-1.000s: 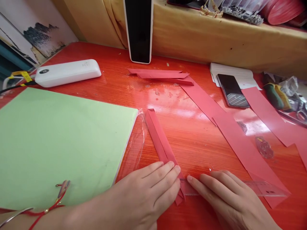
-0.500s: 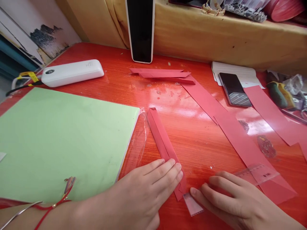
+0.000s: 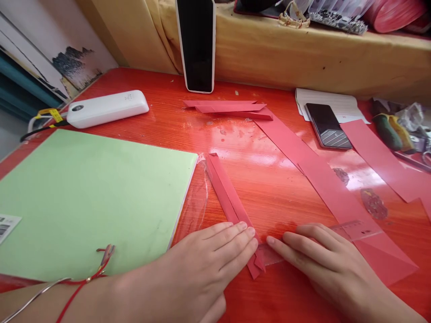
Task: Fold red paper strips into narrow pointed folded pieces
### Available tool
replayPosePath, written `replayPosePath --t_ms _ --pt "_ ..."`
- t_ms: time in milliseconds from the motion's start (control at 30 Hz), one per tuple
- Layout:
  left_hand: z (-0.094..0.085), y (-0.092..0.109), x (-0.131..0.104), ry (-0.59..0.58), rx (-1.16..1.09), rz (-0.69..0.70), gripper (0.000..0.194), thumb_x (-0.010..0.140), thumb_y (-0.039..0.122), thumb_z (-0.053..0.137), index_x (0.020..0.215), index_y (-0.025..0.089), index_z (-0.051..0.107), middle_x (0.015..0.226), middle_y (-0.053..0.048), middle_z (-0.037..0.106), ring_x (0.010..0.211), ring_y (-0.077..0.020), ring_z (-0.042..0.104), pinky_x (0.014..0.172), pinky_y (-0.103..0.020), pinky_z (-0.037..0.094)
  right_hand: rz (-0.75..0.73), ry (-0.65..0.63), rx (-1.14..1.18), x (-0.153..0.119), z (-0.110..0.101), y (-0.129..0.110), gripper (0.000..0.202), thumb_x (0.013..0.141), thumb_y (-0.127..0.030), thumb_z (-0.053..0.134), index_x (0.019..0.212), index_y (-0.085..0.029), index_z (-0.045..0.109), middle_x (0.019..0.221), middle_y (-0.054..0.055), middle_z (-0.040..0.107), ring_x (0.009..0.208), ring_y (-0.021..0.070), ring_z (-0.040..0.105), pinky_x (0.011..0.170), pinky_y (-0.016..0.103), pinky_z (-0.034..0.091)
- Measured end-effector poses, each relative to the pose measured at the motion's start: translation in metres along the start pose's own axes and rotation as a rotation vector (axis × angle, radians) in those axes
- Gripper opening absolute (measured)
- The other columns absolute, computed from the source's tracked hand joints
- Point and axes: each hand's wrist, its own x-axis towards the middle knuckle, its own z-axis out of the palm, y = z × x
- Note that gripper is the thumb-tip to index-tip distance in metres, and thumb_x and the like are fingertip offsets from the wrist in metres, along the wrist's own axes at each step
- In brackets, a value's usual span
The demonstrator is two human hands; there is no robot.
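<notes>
A narrow folded strip of red paper lies slantwise on the table. My left hand rests on its lower part, fingers stretched flat and side by side, pinning it down. Its near end sticks out beyond the fingertips. My right hand holds a clear ruler low against the table, fingers bent over it. The ruler's left end meets the strip's right edge near its bottom; I cannot tell whether it goes inside the fold. The ruler's middle is hidden by my right hand.
Green paper stack at left, white power bank behind it. A phone stands at the back; another dark device lies right. Folded red strips and flat red strips lie behind and right.
My right hand has shifted the ruler slightly away from me, so its left end moved from below the strip's tip to beside its edge. My left hand still presses the strip.
</notes>
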Motion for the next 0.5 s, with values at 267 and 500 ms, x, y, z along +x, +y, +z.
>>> replayPosePath --t_ms 267,500 --pt "-0.002 0.001 0.002 -0.018 -0.123 -0.034 0.057 0.093 0.019 0.043 0.148 0.005 0.04 0.157 -0.015 0.038 0.146 -0.0263 0.033 0.122 -0.039 0.026 -0.024 -0.166 0.161 0.001 -0.008 0.003 0.045 0.106 -0.015 0.024 0.12 -0.019 0.066 0.085 0.003 0.07 0.067 0.0157 0.057 0.06 0.028 0.05" --pt "-0.005 -0.01 0.004 -0.025 -0.215 0.029 0.049 0.096 0.022 0.048 0.144 0.014 0.048 0.155 -0.011 0.042 0.146 -0.0285 0.034 0.121 -0.044 0.029 -0.08 -0.098 -0.007 -0.012 -0.019 0.006 0.044 0.104 -0.009 0.027 0.131 -0.018 0.06 0.098 0.004 0.07 0.086 0.019 0.06 0.076 0.031 0.047"
